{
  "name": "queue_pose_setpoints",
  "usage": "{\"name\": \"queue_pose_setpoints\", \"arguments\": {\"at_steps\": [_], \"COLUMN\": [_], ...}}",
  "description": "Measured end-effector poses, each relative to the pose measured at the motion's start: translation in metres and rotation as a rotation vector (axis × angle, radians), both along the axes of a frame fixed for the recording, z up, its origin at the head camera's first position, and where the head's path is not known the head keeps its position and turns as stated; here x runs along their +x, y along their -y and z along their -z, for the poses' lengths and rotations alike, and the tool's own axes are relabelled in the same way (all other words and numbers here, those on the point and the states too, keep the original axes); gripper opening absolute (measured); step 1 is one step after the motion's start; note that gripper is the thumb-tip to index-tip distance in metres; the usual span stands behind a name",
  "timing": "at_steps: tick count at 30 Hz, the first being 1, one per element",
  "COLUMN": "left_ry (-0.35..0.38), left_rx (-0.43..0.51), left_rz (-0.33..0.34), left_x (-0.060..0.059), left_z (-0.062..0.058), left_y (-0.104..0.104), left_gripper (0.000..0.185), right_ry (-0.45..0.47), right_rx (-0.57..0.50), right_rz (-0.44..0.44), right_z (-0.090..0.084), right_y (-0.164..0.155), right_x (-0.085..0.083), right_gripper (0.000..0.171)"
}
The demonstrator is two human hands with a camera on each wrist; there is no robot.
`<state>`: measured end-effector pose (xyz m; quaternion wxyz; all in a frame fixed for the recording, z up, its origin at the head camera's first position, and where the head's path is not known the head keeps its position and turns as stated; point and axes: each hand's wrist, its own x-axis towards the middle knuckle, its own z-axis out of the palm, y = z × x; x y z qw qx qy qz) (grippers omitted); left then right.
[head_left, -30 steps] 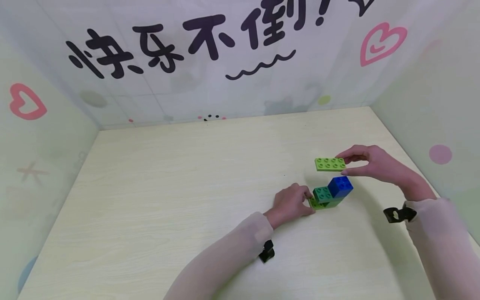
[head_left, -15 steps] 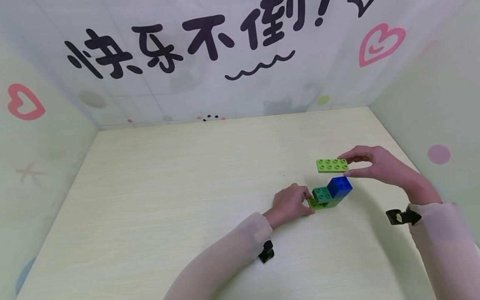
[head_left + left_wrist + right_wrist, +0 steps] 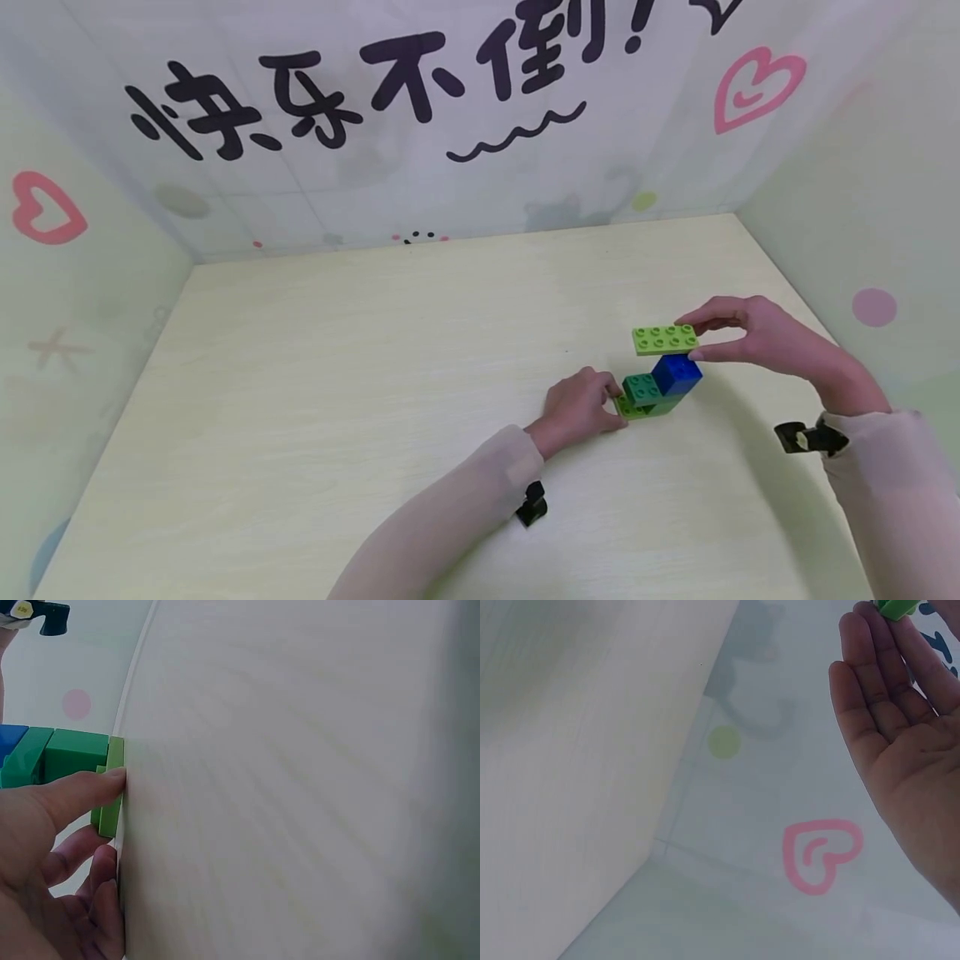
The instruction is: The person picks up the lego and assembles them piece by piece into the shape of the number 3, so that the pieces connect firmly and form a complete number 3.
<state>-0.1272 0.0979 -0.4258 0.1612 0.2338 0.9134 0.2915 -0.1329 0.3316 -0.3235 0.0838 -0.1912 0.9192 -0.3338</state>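
A small stack of toy building bricks stands on the right part of the table. At its bottom lies a light green base brick [image 3: 632,409], pinched at its left end by the thumb and fingers of my left hand [image 3: 577,407]. Above it sit a dark green brick [image 3: 641,389] and, to the right and higher, a blue brick [image 3: 677,377]. My right hand [image 3: 765,337] pinches the right end of a flat lime green brick [image 3: 664,340] with several studs, held level just over the blue one. In the left wrist view, the left thumb [image 3: 90,791] presses the base brick's side.
The pale wooden table [image 3: 360,375] is bounded by a printed back wall [image 3: 360,192] and a right side wall [image 3: 840,242]. Black straps [image 3: 810,436] hang at both wrists. The right forearm comes in close to the right wall.
My right hand has lowered the lime green brick toward the blue one, and it now overlaps the blue brick's top edge in the head view. The left hand keeps its grip on the base.
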Motion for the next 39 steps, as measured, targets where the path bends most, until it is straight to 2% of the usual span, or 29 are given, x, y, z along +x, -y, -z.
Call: {"name": "queue_pose_setpoints", "arguments": {"at_steps": [19,39], "left_ry": [-0.004,-0.020], "left_rx": [-0.008,-0.006], "left_rz": [-0.001,-0.001], "left_x": [0.000,0.001], "left_z": [-0.001,-0.001], "left_y": [0.002,0.003], "left_gripper": [0.035,0.034], "right_ry": [-0.002,0.018], "right_rx": [-0.031,-0.150], "right_rz": [-0.037,-0.110], "right_z": [0.005,0.011], "right_y": [0.002,-0.002], "right_x": [0.011,0.017], "right_gripper": [0.035,0.038]}}
